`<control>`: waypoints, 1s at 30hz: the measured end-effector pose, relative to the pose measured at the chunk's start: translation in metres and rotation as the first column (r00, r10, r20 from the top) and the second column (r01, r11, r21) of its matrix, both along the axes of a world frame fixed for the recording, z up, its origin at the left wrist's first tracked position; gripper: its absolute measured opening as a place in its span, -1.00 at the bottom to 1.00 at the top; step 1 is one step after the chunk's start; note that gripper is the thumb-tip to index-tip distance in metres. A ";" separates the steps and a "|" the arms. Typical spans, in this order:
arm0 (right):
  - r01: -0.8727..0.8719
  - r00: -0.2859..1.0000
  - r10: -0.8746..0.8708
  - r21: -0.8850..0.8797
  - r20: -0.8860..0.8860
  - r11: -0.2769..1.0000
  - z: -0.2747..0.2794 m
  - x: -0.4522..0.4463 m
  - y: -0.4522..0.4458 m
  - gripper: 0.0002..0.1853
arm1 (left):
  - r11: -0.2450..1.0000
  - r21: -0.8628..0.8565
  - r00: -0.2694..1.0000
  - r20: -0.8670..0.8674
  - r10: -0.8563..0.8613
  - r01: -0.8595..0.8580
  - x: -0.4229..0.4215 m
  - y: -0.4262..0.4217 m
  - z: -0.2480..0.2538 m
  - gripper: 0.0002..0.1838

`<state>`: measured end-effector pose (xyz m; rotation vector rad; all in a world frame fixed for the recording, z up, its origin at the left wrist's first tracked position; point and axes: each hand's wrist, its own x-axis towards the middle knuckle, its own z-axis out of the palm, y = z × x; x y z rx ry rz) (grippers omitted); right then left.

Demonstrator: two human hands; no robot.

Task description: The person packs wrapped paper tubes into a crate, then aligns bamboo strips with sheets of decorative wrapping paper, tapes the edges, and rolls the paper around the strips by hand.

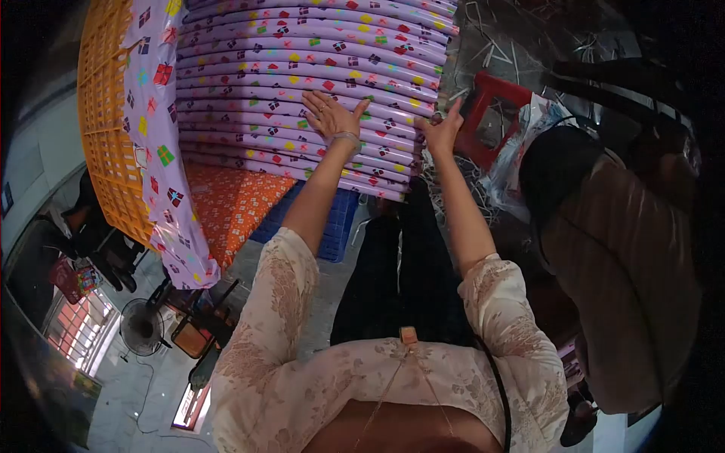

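Observation:
Long lilac rolls of gift wrap [272, 79], printed with small colourful presents, lie side by side across the top of the head view. My left hand [334, 117] rests flat on them, fingers spread, a ring and bracelet on it. At the rolls' right ends is my right hand [442, 134], its thumb against the edge of one roll. A small dark object shows between its thumb and forefinger, too small to name.
On the left, an orange plastic crate [113, 136] has a lilac printed sheet [170, 189] over its edge. Orange patterned material [234, 204] and a blue crate [328, 226] sit below. A red stool [491, 113], plastic bag [510, 177] and paper scraps are right. Another person [627, 257] is close by.

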<state>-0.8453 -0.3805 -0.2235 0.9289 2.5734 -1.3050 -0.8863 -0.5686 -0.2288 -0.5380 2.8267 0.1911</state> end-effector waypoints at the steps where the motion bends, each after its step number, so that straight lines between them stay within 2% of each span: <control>1: 0.067 0.997 -0.072 -0.206 -0.018 0.976 -0.001 0.005 0.009 0.12 | 1.000 0.005 1.000 0.015 0.009 -0.009 0.000 0.000 0.000 0.33; 2: 0.124 0.989 -0.146 -0.403 -0.026 0.907 -0.006 0.013 0.019 0.05 | 1.000 0.012 1.000 0.010 0.013 -0.013 0.000 -0.001 -0.004 0.33; 3: 0.033 0.994 -0.057 -0.240 -0.094 0.970 -0.007 0.026 0.030 -0.12 | 1.000 0.023 1.000 -0.005 0.005 -0.005 0.000 -0.002 -0.007 0.32; 5: 0.049 0.996 -0.053 -0.067 -0.069 0.997 -0.004 0.059 0.052 -0.31 | 0.996 0.086 1.000 -0.020 -0.009 0.010 0.001 -0.005 0.001 0.23; 6: -0.043 0.993 0.058 0.142 -0.105 0.989 -0.006 0.085 0.068 -0.49 | 0.990 0.142 0.993 -0.118 -0.007 0.024 0.004 -0.012 -0.005 0.17; 7: -0.036 0.994 0.048 0.122 -0.099 0.992 0.005 0.109 0.079 -0.53 | 0.978 0.201 0.976 -0.216 -0.002 0.046 0.006 -0.017 -0.011 0.12; 8: -0.024 0.995 0.034 0.106 -0.095 0.994 0.019 0.137 0.088 -0.57 | 0.996 0.080 0.962 -0.273 -0.020 0.044 0.008 -0.012 0.004 0.02; 10: 0.017 0.999 -0.018 -0.043 -0.036 0.999 0.041 0.206 0.105 -0.64 | 0.948 0.309 0.882 -0.464 0.075 0.082 0.018 0.005 0.044 -0.08; 11: 0.041 0.998 -0.043 -0.066 -0.036 0.997 0.058 0.243 0.107 -0.67 | 0.901 0.386 0.772 -0.628 0.099 0.199 0.027 0.018 0.054 -0.24; 12: 0.076 0.996 -0.080 -0.087 -0.035 0.993 0.077 0.281 0.107 -0.69 | 0.804 0.530 0.802 -0.585 0.118 0.268 0.041 0.042 0.087 -0.35; 13: 0.116 0.993 -0.112 -0.108 0.039 0.987 0.105 0.313 0.104 -0.70 | 0.676 0.661 0.841 -0.530 0.111 0.327 0.062 0.070 0.134 -0.46; 14: 0.168 0.982 -0.154 -0.130 0.110 0.977 0.136 0.344 0.095 -0.70 | 0.410 0.795 0.823 -0.546 0.158 0.448 0.086 0.100 0.183 -0.63; 16: 0.320 0.945 -0.309 -0.112 0.107 0.941 0.182 0.405 0.074 -0.72 | -0.148 0.919 0.931 -0.365 0.028 0.365 0.150 0.141 0.313 -0.69; 17: 0.352 0.936 -0.350 -0.053 0.044 0.934 0.197 0.435 0.065 -0.74 | -0.511 0.765 0.856 -0.507 -0.102 0.392 0.176 0.150 0.365 -0.63; 18: 0.384 0.923 -0.384 0.003 -0.010 0.923 0.208 0.465 0.054 -0.75 | -0.802 0.525 0.744 -0.649 -0.159 0.286 0.202 0.155 0.411 -0.56; 19: 0.453 0.890 -0.451 0.014 -0.071 0.892 0.218 0.488 0.042 -0.76 | -0.938 0.338 0.718 -0.672 -0.183 0.077 0.231 0.162 0.452 -0.42; 20: 0.539 0.837 -0.540 -0.034 -0.086 0.842 0.225 0.508 0.033 -0.76 | -0.980 0.136 0.697 -0.689 -0.200 -0.147 0.259 0.170 0.489 -0.28; 21: 0.615 0.778 -0.621 -0.088 -0.094 0.784 0.229 0.528 0.022 -0.76 | -0.892 0.051 0.630 -0.691 -0.356 -0.448 0.282 0.174 0.520 -0.18; 22: 0.649 0.756 -0.649 -0.033 -0.088 0.760 0.230 0.546 0.015 -0.75 | -0.733 0.279 0.327 -0.758 -0.565 -0.620 0.288 0.168 0.551 -0.44; 24: 0.778 0.614 -0.786 -0.109 -0.077 0.618 0.242 0.568 -0.004 -0.75 | -0.480 0.135 0.156 -0.842 -0.517 -0.867 0.327 0.184 0.582 -0.46; 25: 0.812 0.539 -0.828 -0.167 -0.153 0.559 0.235 0.580 -0.013 -0.74 | -0.437 0.127 0.129 -0.851 -0.510 -0.890 0.344 0.183 0.588 -0.46; 26: 0.842 0.481 -0.860 -0.184 -0.170 0.507 0.233 0.587 -0.019 -0.74 | -0.428 0.176 0.136 -0.784 -0.605 -0.887 0.356 0.175 0.590 -0.50; 30: 0.904 0.327 -0.921 -0.213 -0.213 0.370 0.221 0.618 -0.034 -0.75 | -0.363 0.411 0.176 -0.426 -0.887 -0.836 0.390 0.140 0.594 -0.55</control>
